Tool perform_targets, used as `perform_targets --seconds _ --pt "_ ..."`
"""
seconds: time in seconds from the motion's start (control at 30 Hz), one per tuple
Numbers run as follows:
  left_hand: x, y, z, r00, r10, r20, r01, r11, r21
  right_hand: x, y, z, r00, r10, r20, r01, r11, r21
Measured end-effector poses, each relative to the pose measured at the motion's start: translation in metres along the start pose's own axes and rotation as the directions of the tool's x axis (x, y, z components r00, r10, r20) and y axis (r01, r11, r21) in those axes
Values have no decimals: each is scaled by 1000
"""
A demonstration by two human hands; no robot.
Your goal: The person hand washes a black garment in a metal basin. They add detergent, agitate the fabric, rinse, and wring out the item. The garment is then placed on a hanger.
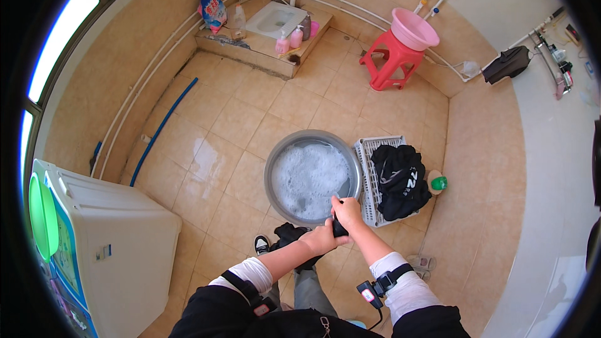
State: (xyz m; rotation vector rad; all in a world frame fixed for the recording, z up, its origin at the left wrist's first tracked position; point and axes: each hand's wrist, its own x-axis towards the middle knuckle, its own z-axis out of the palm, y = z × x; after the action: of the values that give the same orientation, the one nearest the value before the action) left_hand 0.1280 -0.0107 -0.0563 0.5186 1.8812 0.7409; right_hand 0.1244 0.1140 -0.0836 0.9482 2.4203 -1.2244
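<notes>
Between both hands, at the near rim of a round metal basin (270, 176), is bunched black cloth (339, 228). My left hand (324, 239) grips it from the left, and my right hand (347, 213) closes on its upper part. More dark cloth (291, 235) hangs below my left forearm, beside a shoe. White suds (312, 173) cover most of the water in the basin. Right of the basin, a black garment with white print (401, 180) lies heaped on a light grey plastic crate (368, 188).
A white washing machine (122, 244) with a green basin (43, 216) stands at left. A blue hose (162, 129) lies on the tiled floor. Farther off are a raised squat toilet (277, 19) and a red stool (392, 63) under a pink basin (415, 28). Slippers (422, 263) lie at right.
</notes>
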Motion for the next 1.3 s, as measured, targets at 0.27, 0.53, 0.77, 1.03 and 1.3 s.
perform_targets --seconds 0.27,0.53,0.77,1.03,1.3 --pt "-14 -14 -11 984 166 58 -102 807 -582 3 -9 -9 938 14 347 -69 987 148" --pt "-55 -27 -32 732 626 269 262 107 -959 -38 -37 -57 581 -646 495 -257 432 865" --pt "-56 -5 -18 500 824 266 460 8 -888 -57 -67 -64 553 -763 334 -273 213 938" --pt "-73 17 -39 628 700 341 196 281 -939 -69 -65 -89 647 -615 451 -300 339 892" --pt "-46 33 -31 949 250 191 -94 805 -585 -41 -53 -76 862 -268 431 -124 713 690"
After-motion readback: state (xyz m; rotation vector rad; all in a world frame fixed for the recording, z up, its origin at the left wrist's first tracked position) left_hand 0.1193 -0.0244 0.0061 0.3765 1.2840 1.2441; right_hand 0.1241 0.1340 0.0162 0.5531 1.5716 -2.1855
